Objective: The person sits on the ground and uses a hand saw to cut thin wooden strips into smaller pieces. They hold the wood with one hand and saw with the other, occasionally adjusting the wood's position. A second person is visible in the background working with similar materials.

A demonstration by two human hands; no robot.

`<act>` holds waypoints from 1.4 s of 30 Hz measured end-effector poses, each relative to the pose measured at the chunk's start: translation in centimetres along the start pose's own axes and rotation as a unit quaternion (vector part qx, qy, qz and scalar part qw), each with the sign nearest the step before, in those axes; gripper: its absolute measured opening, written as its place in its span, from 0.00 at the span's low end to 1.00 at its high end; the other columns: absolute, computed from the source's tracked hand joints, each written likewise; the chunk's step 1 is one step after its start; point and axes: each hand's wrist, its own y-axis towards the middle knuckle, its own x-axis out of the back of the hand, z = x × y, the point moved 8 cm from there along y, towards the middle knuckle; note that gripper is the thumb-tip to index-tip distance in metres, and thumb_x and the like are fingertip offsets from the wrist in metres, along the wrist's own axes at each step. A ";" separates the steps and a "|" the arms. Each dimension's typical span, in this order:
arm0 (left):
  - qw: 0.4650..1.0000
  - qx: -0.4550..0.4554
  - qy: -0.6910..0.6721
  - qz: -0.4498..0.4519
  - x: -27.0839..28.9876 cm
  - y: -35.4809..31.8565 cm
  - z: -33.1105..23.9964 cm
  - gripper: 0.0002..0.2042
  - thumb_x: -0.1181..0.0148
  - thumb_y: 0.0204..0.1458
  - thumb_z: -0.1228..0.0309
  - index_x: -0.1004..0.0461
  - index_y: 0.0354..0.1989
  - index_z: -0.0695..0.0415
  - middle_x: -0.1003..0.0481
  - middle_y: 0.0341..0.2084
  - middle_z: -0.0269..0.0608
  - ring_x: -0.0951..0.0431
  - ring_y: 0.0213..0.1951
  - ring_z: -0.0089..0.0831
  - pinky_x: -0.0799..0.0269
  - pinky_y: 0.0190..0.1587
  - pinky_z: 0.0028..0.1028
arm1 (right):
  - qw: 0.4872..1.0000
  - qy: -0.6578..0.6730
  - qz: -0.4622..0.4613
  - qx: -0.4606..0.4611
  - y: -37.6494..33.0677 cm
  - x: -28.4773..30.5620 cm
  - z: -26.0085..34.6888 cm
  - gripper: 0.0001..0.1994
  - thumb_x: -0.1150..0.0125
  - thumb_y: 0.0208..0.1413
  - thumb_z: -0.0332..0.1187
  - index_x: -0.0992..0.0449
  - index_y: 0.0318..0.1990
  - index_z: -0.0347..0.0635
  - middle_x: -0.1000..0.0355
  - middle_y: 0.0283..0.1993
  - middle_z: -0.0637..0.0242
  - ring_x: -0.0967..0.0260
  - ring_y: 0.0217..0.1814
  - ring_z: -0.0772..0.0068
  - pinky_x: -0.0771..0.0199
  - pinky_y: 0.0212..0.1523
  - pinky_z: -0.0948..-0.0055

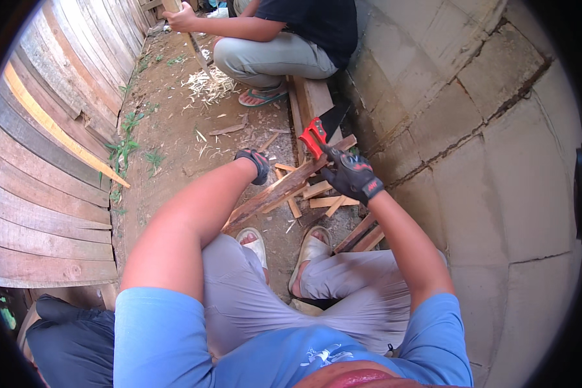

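Observation:
My right hand, in a dark glove with red marks, reaches over the upper end of a long rough wooden board. Its thumb and forefinger are apart, the forefinger against the lower edge of a handsaw's red handle. The saw's dark blade points up and right, by the wall. Beside the board's left edge is my gloved left hand, its fingers curled. Whether it grips anything is hidden. A thin wood strip shows just beyond it. The board slants down between my hands toward my left knee.
Short cut sticks lie under and beside the board. A co-worker squats ahead, holding an upright wooden piece over pale shavings. A plank fence runs along the left, a cracked block wall along the right.

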 end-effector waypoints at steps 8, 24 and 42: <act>0.996 -0.036 0.076 0.002 -3.5 1.1 -1.1 0.22 0.43 0.54 0.61 0.14 0.55 0.52 0.16 0.56 0.46 0.16 0.58 0.46 0.20 0.58 0.43 | 0.978 -0.079 -0.088 -0.171 -31.5 10.3 -7.8 0.27 0.35 0.64 0.41 0.25 0.68 0.42 0.21 0.62 0.52 0.25 0.65 0.47 0.26 0.66 0.52; 0.974 0.125 -0.149 0.115 -6.8 6.5 4.7 0.22 0.42 0.56 0.58 0.15 0.54 0.56 0.16 0.53 0.52 0.14 0.53 0.43 0.20 0.58 0.43 | 0.972 -0.046 -0.204 -0.106 -36.1 8.5 -8.1 0.23 0.40 0.61 0.33 0.23 0.64 0.40 0.29 0.70 0.48 0.35 0.74 0.40 0.38 0.76 0.43; 0.866 0.254 -0.428 -0.045 -18.6 9.0 13.3 0.22 0.39 0.60 0.52 0.14 0.31 0.60 0.16 0.25 0.43 0.15 0.26 0.36 0.20 0.31 0.39 | 0.980 -0.089 -0.146 -0.102 -34.5 8.5 -8.7 0.24 0.42 0.58 0.29 0.22 0.64 0.42 0.26 0.66 0.50 0.32 0.71 0.42 0.39 0.76 0.42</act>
